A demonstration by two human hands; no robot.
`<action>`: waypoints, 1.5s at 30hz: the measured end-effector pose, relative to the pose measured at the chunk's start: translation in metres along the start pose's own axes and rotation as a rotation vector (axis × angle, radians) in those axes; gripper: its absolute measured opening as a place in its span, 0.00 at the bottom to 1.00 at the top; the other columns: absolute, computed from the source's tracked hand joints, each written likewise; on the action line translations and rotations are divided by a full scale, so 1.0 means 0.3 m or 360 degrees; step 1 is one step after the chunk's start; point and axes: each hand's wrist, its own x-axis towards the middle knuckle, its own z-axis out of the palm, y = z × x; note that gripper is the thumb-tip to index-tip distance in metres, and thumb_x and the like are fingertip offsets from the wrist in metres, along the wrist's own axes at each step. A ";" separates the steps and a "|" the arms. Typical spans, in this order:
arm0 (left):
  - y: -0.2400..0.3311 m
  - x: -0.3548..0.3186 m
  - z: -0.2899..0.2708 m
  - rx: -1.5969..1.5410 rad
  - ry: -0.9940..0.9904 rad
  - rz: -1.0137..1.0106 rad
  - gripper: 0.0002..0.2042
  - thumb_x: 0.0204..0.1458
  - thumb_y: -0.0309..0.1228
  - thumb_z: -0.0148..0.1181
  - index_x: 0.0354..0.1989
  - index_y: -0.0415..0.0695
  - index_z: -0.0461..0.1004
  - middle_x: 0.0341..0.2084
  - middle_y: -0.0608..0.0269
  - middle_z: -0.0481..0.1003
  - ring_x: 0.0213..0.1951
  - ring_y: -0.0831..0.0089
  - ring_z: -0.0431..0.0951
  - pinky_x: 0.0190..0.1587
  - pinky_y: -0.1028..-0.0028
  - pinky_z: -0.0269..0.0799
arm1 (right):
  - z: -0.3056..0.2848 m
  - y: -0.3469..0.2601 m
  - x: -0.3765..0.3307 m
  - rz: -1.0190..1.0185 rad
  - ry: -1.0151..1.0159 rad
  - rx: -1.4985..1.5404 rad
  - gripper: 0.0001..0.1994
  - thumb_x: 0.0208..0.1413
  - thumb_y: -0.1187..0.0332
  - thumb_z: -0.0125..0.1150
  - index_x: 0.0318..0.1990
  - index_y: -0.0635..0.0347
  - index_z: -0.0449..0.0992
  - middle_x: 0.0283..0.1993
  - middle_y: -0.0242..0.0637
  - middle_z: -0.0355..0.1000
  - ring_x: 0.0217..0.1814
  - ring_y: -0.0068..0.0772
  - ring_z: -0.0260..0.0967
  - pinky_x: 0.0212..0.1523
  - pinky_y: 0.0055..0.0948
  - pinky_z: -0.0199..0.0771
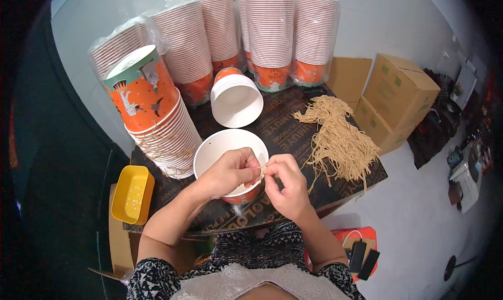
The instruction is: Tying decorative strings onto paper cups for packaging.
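White, smooth-walled paper inside the round bucket (203,152); orange printed paper outside. Set by the middle of the near edge of the dark tabletop (281,116), mouth upward, with a small hole just under the rim at far left. Thin tan cord (262,166) drawn across a short gap between both hands, above the bucket's right-hand rim. Left hand (230,170): thumb and forefinger closed on the cord. Right hand (287,186): fingertips pinched on the cord, other fingers curled. Cannot tell any threading through the rim; hidden behind the fingers.

Toward the right edge, a loose, stringy cord bundle (346,145), matted, with a few ends trailing over the near edge. Behind the bucket, a white tub (237,106) tipped on its side, mouth toward the near edge. Along the left edge, a tall nested stack (170,140) of ribbed rims, strands draped across, topped by an upturned orange-and-green bucket (141,93). At the near left corner, a yellow plastic tray (121,195) holding small pale bits. Far edge blocked by plastic-sleeved stacks (270,30). Past the far right corner, brown cardboard boxes (401,90).
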 end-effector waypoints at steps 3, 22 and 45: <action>-0.003 0.001 0.006 0.0066 0.0011 0.0054 0.05 0.55 0.21 0.60 0.33 0.38 0.69 0.27 0.64 0.74 0.30 0.79 0.73 0.33 0.79 0.69 | -0.007 -0.004 0.001 0.0041 0.0005 -0.0019 0.09 0.49 0.83 0.60 0.38 0.65 0.71 0.43 0.45 0.69 0.44 0.45 0.71 0.44 0.36 0.73; 0.009 -0.007 0.015 0.0239 0.0054 0.0132 0.04 0.53 0.20 0.59 0.34 0.37 0.70 0.29 0.66 0.75 0.33 0.82 0.73 0.36 0.79 0.70 | 0.023 0.021 -0.002 -0.0029 0.0154 -0.0060 0.09 0.48 0.83 0.60 0.36 0.63 0.69 0.42 0.44 0.69 0.38 0.44 0.72 0.38 0.36 0.74; -0.002 0.002 0.014 0.0150 0.0077 0.0085 0.03 0.54 0.22 0.59 0.32 0.38 0.70 0.27 0.66 0.75 0.32 0.82 0.73 0.35 0.79 0.69 | 0.031 0.015 -0.001 -0.0094 0.0142 -0.0095 0.09 0.48 0.82 0.61 0.35 0.63 0.69 0.42 0.44 0.69 0.38 0.47 0.72 0.37 0.39 0.74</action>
